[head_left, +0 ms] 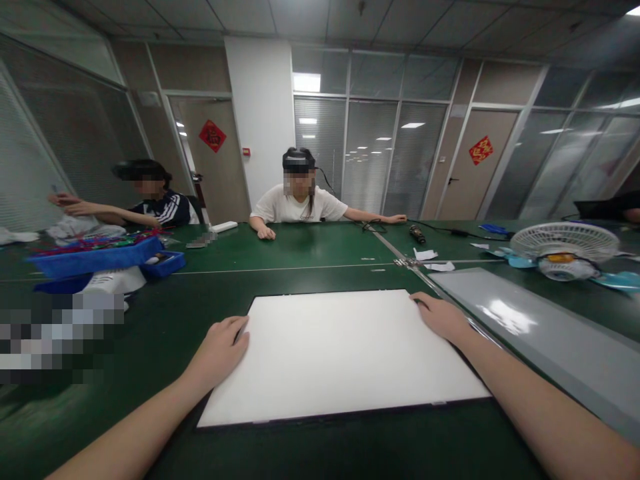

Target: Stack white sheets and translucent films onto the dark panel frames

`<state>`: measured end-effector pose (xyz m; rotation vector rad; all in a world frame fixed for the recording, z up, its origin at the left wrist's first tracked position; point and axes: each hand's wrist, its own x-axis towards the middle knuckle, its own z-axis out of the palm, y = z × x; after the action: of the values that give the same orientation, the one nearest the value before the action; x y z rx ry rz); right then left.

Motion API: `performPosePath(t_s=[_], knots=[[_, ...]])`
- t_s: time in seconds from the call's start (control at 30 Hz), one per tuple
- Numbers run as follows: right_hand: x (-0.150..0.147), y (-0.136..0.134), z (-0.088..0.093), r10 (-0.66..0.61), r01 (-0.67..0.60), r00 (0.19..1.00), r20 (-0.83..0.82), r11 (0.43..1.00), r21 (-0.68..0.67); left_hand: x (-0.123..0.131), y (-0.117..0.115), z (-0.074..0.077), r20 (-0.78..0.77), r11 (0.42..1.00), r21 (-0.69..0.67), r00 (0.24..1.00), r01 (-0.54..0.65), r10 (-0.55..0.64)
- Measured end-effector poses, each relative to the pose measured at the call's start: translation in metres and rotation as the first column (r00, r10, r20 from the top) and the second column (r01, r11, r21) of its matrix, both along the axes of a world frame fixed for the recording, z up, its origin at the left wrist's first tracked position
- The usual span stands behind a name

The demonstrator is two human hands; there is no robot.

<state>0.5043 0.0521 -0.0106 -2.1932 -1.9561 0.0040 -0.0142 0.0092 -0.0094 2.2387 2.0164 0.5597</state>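
A flat white rectangular panel [345, 353] with a thin dark border lies in front of me on the green table. My left hand [223, 347] grips its left edge, with the thumb resting on the white face and the other fingers curled along the side. At the far right part of the panel, my right hand [440, 317] is closed around the edge, its fingertips near the corner. The undersides of both hands are hidden.
A grey glossy sheet [540, 327] lies to the right, below a fan with a white grille [565, 241]. Blue trays [100, 259] with coloured wires stand left. Paper scraps [440, 267] lie beyond the panel. Two people sit across the green table [310, 250].
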Motion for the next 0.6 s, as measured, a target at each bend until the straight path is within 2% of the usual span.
performPosePath(t_s=[0.6], knots=[[-0.0015,-0.0011,0.0018,-0.016,0.016,1.0,0.004,1.0,-0.011,0.0012,-0.0007,0.0014,-0.019,1.0,-0.024,1.0,-0.009,0.009]])
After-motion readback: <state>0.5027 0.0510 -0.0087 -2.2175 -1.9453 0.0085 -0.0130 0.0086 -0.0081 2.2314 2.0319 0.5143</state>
